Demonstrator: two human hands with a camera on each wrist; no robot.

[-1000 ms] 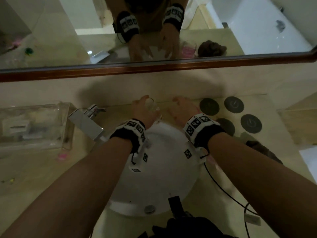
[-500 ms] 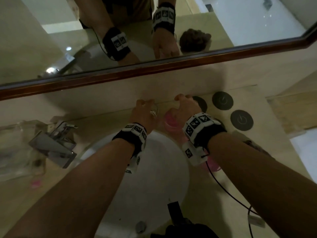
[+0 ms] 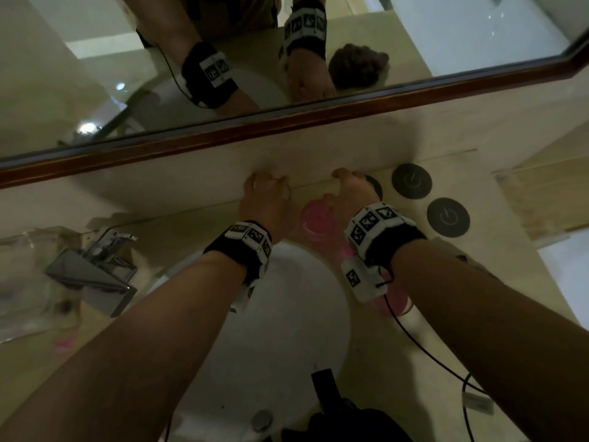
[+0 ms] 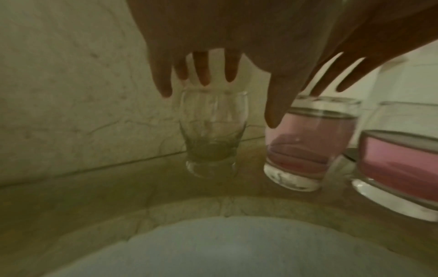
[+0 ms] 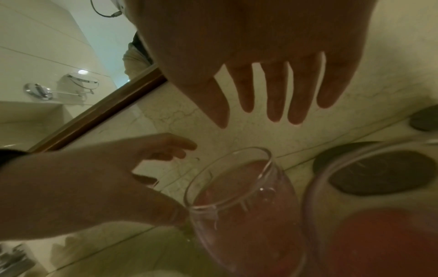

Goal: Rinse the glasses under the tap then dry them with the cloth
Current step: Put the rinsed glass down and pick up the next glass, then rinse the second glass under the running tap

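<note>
Head view, looking down on a round white basin (image 3: pixel 280 330) set in a beige counter (image 3: pixel 497 250). Mirror (image 3: pixel 223 90) runs along the wall at 12 o'clock. Tap (image 3: pixel 92 275) sits at 9 o'clock of the basin, not running as far as I can see.

Three glasses stand upright on the counter at the basin's 12 to 2 o'clock edge. The clear glass (image 4: pixel 213 131) is empty, nearest the wall. The pink glass (image 4: pixel 310 144) stands just beside it toward 3 o'clock, holding pink liquid. A third glass (image 4: pixel 398 168), also with pink liquid, stands further round at 3 o'clock, partly cut off.

Left hand (image 3: pixel 266 202) hovers over the clear glass, fingers (image 4: pixel 203 75) relaxed and pointing down at the rim; whether they touch it I cannot tell. No grip. Right hand (image 3: pixel 349 194) hangs above the pink glass, fingers (image 5: pixel 275 97) straight and spread, holding nothing.

Dark round coasters (image 3: pixel 411 181) lie at 1 to 2 o'clock. A crumpled dark thing shows in the mirror only (image 3: pixel 358 67); possibly the cloth, not certain.

Judgement: the step in hand is choosing and picking up a glass, and the two pink ones are not yet rinsed. The next move calls for fingers to close round a glass body, then a carry toward 9 o'clock to the tap. The pink ones need emptying into the basin first. Glasses stand close together; a careless lift could knock a neighbour.
</note>
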